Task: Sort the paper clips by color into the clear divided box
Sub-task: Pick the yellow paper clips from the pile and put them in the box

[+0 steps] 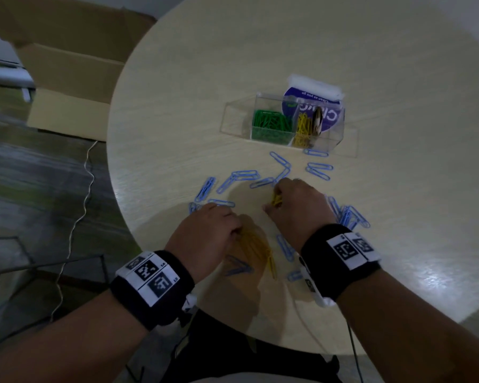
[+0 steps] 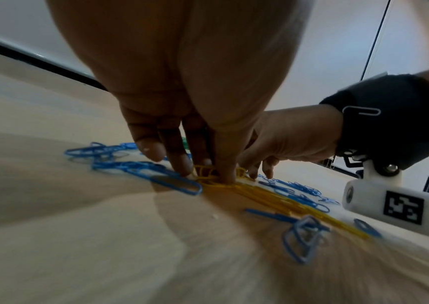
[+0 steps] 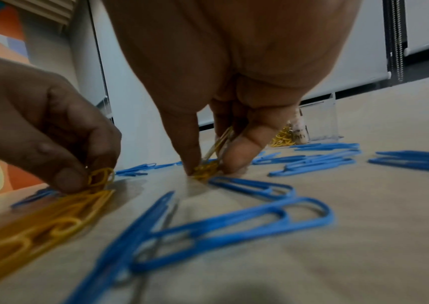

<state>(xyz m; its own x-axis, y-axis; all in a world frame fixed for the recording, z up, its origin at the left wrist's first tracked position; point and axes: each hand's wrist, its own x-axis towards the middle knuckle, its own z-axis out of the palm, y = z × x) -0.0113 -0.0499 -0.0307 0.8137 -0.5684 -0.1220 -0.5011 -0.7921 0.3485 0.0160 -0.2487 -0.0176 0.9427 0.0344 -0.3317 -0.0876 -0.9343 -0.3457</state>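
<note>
The clear divided box (image 1: 288, 120) stands at the far middle of the round table (image 1: 398, 189), with green clips (image 1: 271, 124) in one cell and yellow clips (image 1: 303, 128) in the cell to its right. Several blue clips (image 1: 244, 175) lie scattered on the table. My left hand (image 1: 205, 239) pinches the end of a bunch of yellow clips (image 1: 257, 250) that lies flat near the front edge. To its right, my right hand (image 1: 296, 208) pinches a small bunch of yellow clips (image 3: 212, 158) against the table top.
A white packet with a blue round label (image 1: 315, 100) stands behind the box. A cardboard box (image 1: 67, 64) sits on the floor to the left, with a white cable (image 1: 78, 217) trailing beside the table. More blue clips (image 1: 349, 217) lie right of my right wrist.
</note>
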